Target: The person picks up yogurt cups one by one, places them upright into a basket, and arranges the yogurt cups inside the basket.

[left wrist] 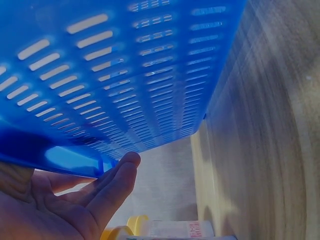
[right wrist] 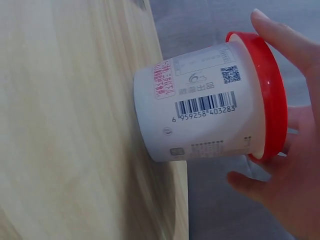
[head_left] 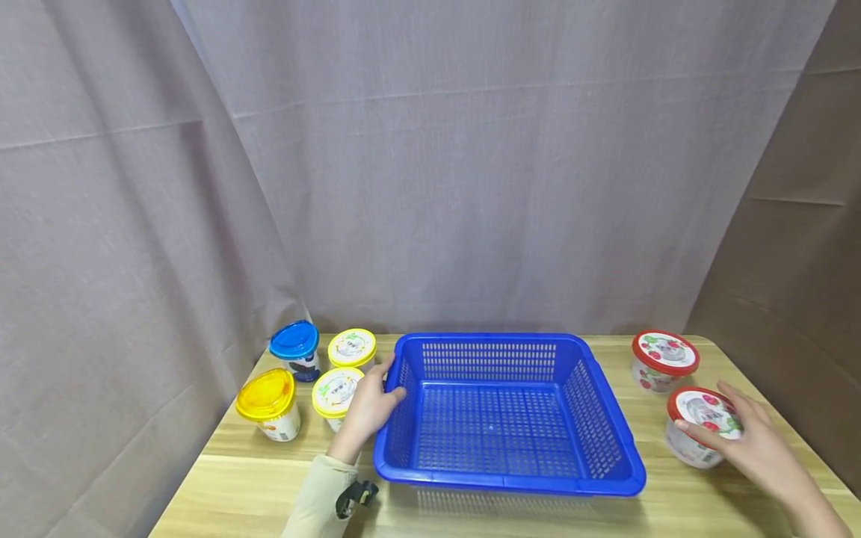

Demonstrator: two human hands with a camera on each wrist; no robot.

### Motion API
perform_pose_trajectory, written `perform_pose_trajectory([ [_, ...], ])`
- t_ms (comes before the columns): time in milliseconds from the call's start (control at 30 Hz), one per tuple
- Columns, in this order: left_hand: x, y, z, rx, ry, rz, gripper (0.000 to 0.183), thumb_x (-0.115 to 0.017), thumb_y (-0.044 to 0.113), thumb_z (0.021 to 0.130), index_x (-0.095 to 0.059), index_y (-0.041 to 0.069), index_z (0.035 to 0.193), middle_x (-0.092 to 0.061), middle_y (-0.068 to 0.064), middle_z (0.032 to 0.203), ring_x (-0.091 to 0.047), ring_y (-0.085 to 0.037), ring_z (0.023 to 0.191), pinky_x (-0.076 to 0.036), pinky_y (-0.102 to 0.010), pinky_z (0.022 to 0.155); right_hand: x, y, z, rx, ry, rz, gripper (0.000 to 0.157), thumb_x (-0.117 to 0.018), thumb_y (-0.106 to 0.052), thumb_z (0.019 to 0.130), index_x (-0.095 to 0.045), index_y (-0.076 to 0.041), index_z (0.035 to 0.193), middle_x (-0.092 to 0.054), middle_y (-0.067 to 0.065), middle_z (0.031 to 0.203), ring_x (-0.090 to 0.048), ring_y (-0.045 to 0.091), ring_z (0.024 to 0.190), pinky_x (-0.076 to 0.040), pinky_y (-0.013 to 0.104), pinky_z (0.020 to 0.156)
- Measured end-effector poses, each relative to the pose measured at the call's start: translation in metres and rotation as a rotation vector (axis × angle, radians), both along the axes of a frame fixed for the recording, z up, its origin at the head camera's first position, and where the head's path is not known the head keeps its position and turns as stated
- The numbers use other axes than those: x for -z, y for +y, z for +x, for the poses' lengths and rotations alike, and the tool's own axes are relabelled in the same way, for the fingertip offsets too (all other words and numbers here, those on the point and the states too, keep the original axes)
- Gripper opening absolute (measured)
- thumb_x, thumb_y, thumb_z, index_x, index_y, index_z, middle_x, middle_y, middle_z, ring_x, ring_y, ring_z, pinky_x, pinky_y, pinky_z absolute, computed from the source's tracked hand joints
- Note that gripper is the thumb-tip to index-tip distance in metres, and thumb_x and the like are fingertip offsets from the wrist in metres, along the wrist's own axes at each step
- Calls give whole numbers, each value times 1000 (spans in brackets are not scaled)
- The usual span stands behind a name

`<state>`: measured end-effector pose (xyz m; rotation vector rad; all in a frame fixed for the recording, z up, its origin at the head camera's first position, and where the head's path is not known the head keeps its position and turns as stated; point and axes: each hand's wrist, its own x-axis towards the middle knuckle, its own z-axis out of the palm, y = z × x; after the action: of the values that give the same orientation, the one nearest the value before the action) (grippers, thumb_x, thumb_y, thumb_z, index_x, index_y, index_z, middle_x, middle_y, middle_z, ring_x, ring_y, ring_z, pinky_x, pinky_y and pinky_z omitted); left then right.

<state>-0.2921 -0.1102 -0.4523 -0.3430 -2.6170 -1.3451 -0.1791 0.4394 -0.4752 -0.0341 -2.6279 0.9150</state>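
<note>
A blue plastic basket with slotted walls stands in the middle of the wooden table. My left hand grips its left rim, thumb on the inner side; in the left wrist view the fingers reach beneath the rim. On the right, my right hand spans the lid of a white tub with a red lid, thumb at the near side and fingers at the far side. The right wrist view shows the tub's barcode side; whether its base touches the table, I cannot tell.
Behind the held tub stands another red-lidded tub. Left of the basket are two tubs with yellow-rimmed lids, a blue-lidded tub and an orange-yellow-lidded tub. Grey curtains hang behind the table.
</note>
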Motion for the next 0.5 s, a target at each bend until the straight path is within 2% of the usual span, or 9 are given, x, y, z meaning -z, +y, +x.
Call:
perform_pose_trajectory([
  [300,-2,-6,3,-27,7,-5,65,-71,4,86,-47,-7,145,-55,-30,136,-62,-41,114,-50,-54,97,4,-7,-8,-13,-58,3,102,-77,-39,87,-18,9,155,-12,41,155,-18,67,134,-21,83,93],
  [500,-1,0,1,9,1,3,67,-71,5,86,-46,-6,147,-56,-29,135,-64,-39,111,-52,-52,94,3,-1,-1,36,-100,-14,109,-76,-40,89,-7,12,155,-13,47,149,-26,66,125,-28,82,86],
])
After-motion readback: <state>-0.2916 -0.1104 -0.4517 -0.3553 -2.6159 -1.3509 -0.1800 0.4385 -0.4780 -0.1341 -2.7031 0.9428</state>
